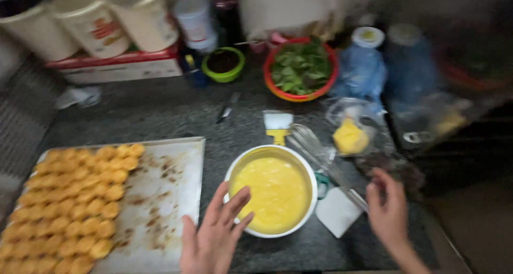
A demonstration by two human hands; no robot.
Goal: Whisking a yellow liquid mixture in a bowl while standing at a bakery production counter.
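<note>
A white bowl [311,173] full of yellow batter [275,191] stands on the dark counter. My left hand [214,234] is spread open, fingertips over the bowl's left rim, holding nothing. My right hand [388,210] sits right of the bowl, fingers closed near the handle of a metal whisk [320,153] that leans from the bowl's right side; the blur hides whether it grips the handle. A yellow-handled brush [278,125] lies just behind the bowl. Left of the bowl lies a metal baking tray [165,191] with several golden baked pieces [75,199].
A white card [336,211] lies right of the bowl. Behind are a red bowl of green leaves [301,68], a small green bowl [223,64], a knife [228,107], a plastic bag with yellow contents [350,134], a blue bag [361,66], white tubs [93,22] and a jar.
</note>
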